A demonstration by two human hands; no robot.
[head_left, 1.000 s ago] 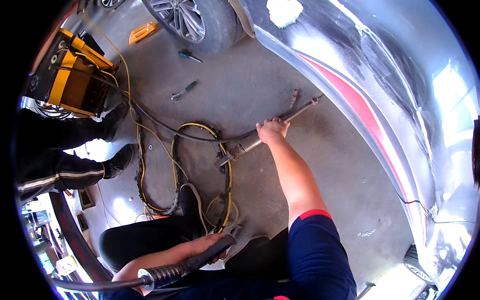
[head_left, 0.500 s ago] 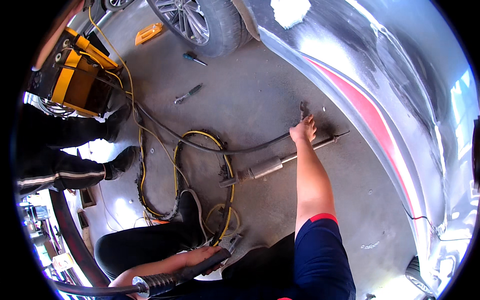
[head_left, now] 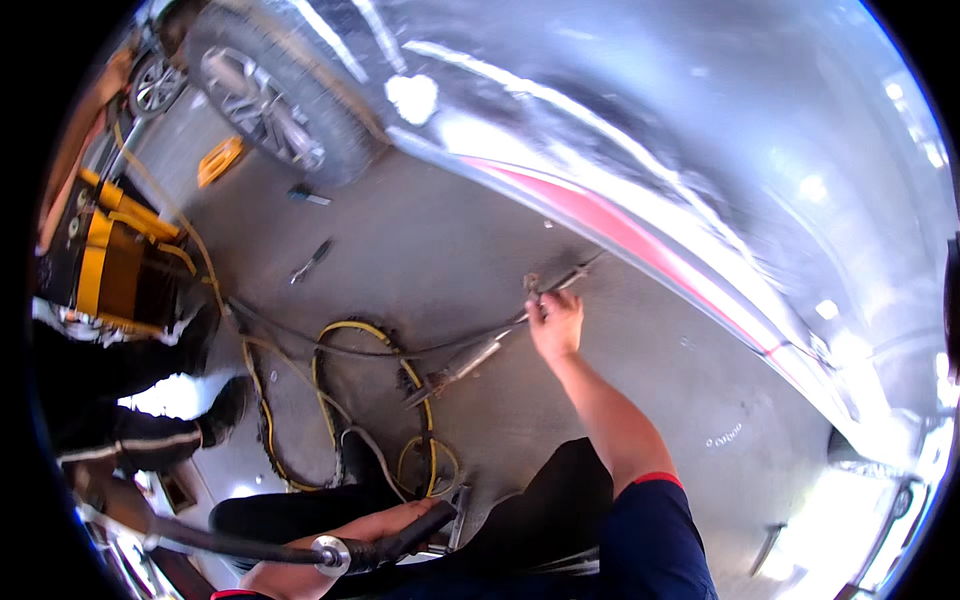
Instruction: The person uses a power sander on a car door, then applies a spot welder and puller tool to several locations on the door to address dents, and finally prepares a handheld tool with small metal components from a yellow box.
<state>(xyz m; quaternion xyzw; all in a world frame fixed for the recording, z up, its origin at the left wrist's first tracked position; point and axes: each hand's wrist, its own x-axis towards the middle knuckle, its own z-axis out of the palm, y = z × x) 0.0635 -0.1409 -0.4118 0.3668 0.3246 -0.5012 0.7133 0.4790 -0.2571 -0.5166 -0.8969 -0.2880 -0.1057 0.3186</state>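
My left hand [head_left: 405, 515] is closed around a black-handled tool [head_left: 425, 528] with a thick cable at its back and a metal piece at its front, near my lap. It looks like a welding gun. My right hand [head_left: 558, 325] reaches forward over the floor, fingers closed on the metal end [head_left: 532, 285] of a dark cable [head_left: 375, 353]. The exact shape of that end is blurred. Just beside and beneath my right hand, a slide hammer [head_left: 480, 358] with a silver weight lies on the floor.
A car body [head_left: 640, 120] with sanded patches and a red strip curves along the right. A wheel [head_left: 270, 105] stands far left. A yellow machine [head_left: 120, 260] and another person's legs [head_left: 130, 430] are left. Yellow-black hose [head_left: 262, 400], a ratchet [head_left: 312, 262] and a screwdriver [head_left: 308, 195] lie on the floor.
My view has turned, so the car panel slants more across the top. My right hand, with the cable end, has shifted toward the slide hammer's tip. My left hand keeps its grip.
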